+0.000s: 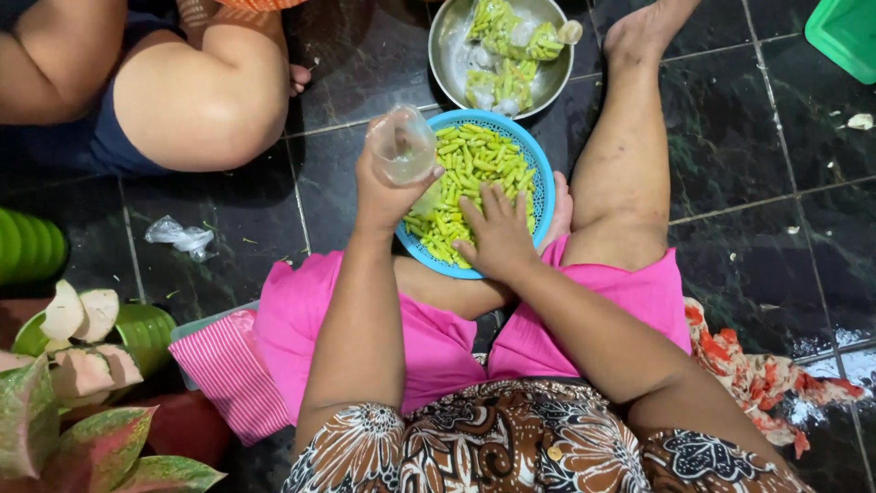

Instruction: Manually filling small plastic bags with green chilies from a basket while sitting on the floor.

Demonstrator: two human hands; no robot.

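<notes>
A person sits on a dark tiled floor [730, 183], seen from above, with pink cloth over the lap and a brown patterned garment nearest the camera. Beyond the lap lies a round blue plastic basket [542, 179] filled with cut green bean pieces [474, 164], resting against the person's bent legs. The right hand [500, 233] lies palm down on the beans at the near edge of the basket, fingers spread. The left hand [388, 187] hovers over the basket's left rim, fingers curled around a small clear plastic bag [403, 144] held open at the top. Just beyond the basket, touching its far rim, sits a round metal bowl [447, 55] holding tied clear bags of green beans [506, 46]. Left of the basket, another person's bare knee [205, 96] rests on the floor. Far right of the basket, a green plastic container's corner [844, 32] shows.
</notes>
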